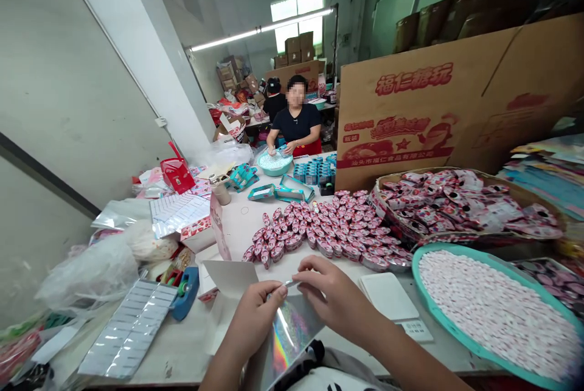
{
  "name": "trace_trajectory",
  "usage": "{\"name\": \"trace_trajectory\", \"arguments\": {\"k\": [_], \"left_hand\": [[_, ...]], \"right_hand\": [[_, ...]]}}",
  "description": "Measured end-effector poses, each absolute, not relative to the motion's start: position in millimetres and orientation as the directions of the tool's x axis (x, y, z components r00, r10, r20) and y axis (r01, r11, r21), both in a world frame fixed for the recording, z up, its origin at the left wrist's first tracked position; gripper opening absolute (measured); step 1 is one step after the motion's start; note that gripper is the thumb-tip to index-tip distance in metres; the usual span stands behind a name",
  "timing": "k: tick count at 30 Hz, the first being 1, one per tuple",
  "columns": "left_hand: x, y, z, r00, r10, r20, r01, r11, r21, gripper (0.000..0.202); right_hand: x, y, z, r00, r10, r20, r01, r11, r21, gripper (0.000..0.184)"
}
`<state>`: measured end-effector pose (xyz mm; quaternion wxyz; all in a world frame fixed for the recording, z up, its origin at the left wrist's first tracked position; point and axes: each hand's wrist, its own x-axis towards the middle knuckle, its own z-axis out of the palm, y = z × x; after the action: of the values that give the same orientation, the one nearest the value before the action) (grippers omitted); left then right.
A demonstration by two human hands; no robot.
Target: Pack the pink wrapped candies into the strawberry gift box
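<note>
My left hand is closed on the upper edge of a shiny silver holographic sheet, its thumb on top. My right hand pinches at the same edge, its fingertips close to my left thumb. The sheet slants down towards my lap and throws rainbow glints. Whether it is one layer or a pouch, I cannot tell. Just beyond my left hand a white carton flap stands raised. Right of my right hand lies a white digital scale.
Many small pink oval packs cover the table's middle. A turquoise basin of small wrapped pieces and a carton of pink packs stand right. A blue tape dispenser and label sheets lie left. A co-worker sits opposite.
</note>
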<state>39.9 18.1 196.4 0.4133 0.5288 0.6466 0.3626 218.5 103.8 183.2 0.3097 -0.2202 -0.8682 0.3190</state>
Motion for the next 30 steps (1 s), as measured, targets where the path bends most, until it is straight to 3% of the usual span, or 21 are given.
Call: {"name": "trace_trajectory", "arguments": {"k": [3, 6, 12, 15, 20, 26, 30], "left_hand": [[39, 18, 194, -0.140, 0.974, -0.180, 0.325, 0.217, 0.920, 0.043], [39, 15, 193, -0.144, 0.980, -0.140, 0.382, 0.186, 0.905, 0.041], [46, 2, 190, -0.185, 0.979, -0.085, 0.563, 0.176, 0.808, 0.035], [50, -3, 187, -0.220, 0.973, -0.074, 0.609, 0.197, 0.768, 0.035], [51, -6, 181, -0.149, 0.989, -0.016, 0.735, 0.122, 0.667, 0.031], [55, -6, 163, -0.096, 0.995, 0.035, 0.803, 0.057, 0.593, 0.027], [55, -6, 157, -0.069, 0.990, 0.119, 0.837, -0.007, 0.547, 0.027]], "right_hand": [[215, 103, 179, -0.689, 0.590, 0.421, 0.176, 0.700, -0.692, 0.030], [214, 102, 181, -0.717, 0.590, 0.372, 0.200, 0.685, -0.700, 0.037], [213, 107, 186, -0.804, 0.482, 0.348, 0.235, 0.796, -0.558, 0.020], [214, 107, 179, -0.812, 0.450, 0.371, 0.182, 0.799, -0.573, 0.020], [217, 104, 163, -0.772, 0.490, 0.405, 0.154, 0.762, -0.629, 0.021], [222, 99, 154, -0.724, 0.456, 0.517, 0.192, 0.854, -0.484, 0.015], [225, 95, 156, -0.698, 0.533, 0.478, 0.219, 0.794, -0.567, 0.011]]}}
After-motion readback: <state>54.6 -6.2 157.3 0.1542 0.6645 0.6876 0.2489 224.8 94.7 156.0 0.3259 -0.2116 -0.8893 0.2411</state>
